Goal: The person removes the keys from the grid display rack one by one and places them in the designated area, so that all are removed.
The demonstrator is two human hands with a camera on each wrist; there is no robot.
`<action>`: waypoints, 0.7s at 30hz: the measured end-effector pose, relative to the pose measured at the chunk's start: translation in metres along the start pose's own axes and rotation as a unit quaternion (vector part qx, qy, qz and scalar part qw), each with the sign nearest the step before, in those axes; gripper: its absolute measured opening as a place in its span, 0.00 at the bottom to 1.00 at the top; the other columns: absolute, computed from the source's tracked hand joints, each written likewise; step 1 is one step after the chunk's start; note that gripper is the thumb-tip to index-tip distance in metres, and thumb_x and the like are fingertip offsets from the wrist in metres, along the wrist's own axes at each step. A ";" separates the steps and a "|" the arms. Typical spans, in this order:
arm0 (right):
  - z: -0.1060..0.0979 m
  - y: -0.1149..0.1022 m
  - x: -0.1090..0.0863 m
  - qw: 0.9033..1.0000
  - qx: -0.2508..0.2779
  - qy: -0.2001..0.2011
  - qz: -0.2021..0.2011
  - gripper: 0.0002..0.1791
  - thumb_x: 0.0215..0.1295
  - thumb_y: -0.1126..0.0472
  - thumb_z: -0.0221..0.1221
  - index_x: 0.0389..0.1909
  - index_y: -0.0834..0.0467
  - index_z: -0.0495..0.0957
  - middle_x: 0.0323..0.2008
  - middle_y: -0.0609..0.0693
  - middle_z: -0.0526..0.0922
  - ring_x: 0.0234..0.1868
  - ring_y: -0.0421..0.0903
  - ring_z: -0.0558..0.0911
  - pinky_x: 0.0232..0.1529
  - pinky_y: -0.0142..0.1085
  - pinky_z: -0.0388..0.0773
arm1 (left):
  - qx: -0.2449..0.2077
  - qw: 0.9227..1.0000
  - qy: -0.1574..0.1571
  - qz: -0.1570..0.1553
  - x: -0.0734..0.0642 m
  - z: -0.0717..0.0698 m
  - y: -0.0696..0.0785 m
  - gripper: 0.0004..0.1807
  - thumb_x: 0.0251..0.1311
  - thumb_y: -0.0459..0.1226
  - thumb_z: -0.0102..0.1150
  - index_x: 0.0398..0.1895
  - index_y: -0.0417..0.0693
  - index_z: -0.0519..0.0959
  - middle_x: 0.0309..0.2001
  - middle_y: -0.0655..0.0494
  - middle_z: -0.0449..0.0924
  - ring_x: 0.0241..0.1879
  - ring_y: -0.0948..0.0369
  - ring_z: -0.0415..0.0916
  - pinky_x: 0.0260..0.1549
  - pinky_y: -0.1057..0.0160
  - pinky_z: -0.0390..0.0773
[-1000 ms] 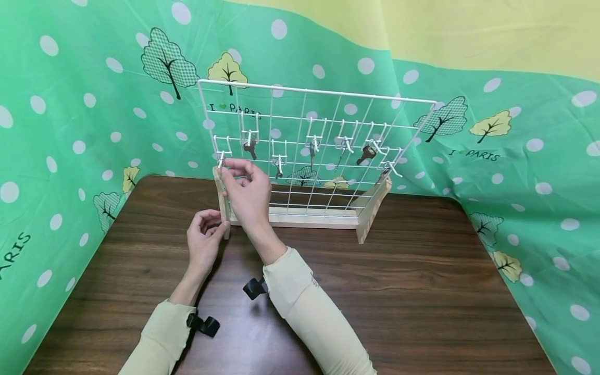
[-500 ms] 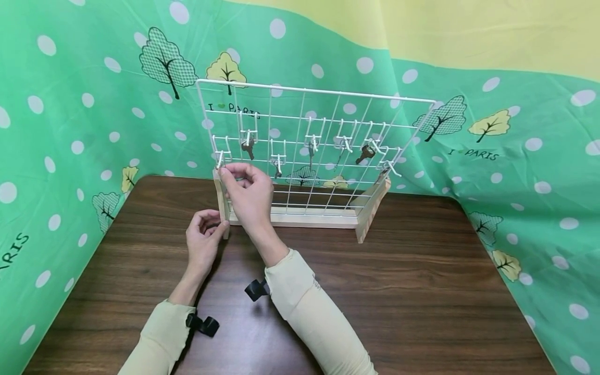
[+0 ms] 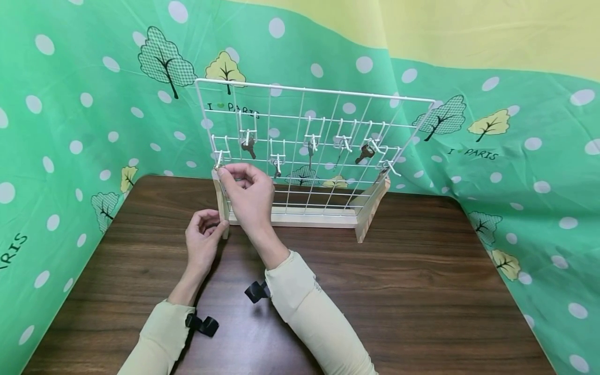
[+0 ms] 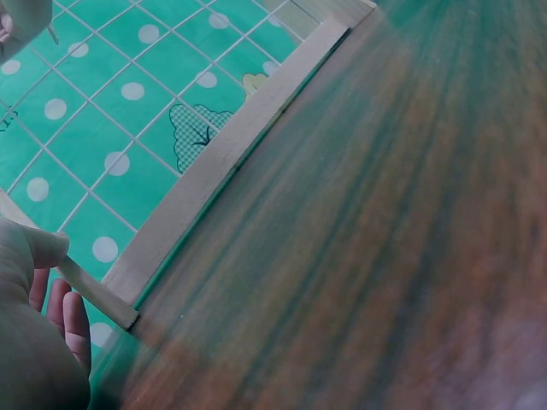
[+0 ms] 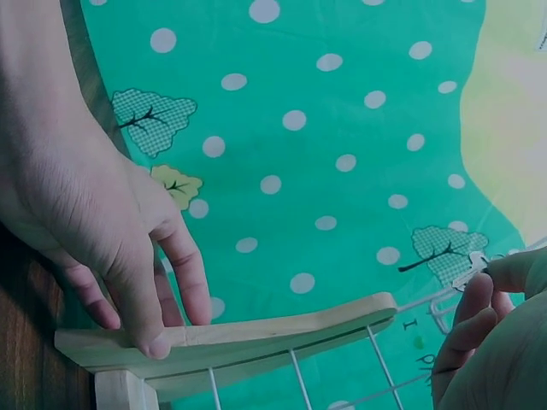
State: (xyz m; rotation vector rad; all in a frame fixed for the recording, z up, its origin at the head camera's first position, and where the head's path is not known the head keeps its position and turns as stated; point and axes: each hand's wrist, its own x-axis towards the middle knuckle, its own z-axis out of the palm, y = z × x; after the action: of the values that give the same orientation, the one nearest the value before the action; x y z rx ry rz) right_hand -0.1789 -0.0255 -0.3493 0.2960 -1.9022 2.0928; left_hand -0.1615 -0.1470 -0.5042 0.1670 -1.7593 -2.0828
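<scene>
My right hand (image 3: 252, 195) is at the left end of a white wire grid (image 3: 323, 95). Its thumb and index finger pinch a small silver key (image 5: 469, 272) just below the lower-left white hook (image 3: 222, 156); the fingers cover most of the key. Lower down, my left hand (image 3: 203, 240) holds the left wooden side piece (image 5: 282, 330) of the stand, thumb on one face and fingers on the other. Several more hooks carry keys, among them a dark key (image 3: 248, 148) at the left and another dark-headed key (image 3: 365, 152) toward the right.
The stand's right wooden side piece (image 3: 372, 210) and bottom bar (image 3: 314, 219) rest on a dark wood table (image 3: 403, 297). A green dotted cloth (image 3: 84, 125) hangs behind and beside the table. Each sleeve bears a black wrist camera.
My right hand has come down slightly from the hook, its fingertips now lower by the key. The left hand stays on the wooden side piece.
</scene>
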 end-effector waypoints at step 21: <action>-0.010 -0.003 -0.014 0.999 0.042 -0.009 0.009 0.05 0.73 0.71 0.68 0.42 0.72 0.86 0.31 0.52 0.88 0.25 0.40 0.83 0.32 0.29 0.84 | 0.000 1.000 0.000 -0.002 0.000 0.000 0.001 0.16 0.65 0.17 0.68 0.54 0.26 0.77 0.44 0.63 0.84 0.47 0.64 0.82 0.44 0.72 0.82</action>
State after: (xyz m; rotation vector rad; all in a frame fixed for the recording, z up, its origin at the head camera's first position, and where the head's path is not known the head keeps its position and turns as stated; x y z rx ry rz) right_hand -0.1638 -0.0166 -0.3522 0.3199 -1.8367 2.1927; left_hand -0.1614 -0.1474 -0.5033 0.1699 -1.7607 -2.0864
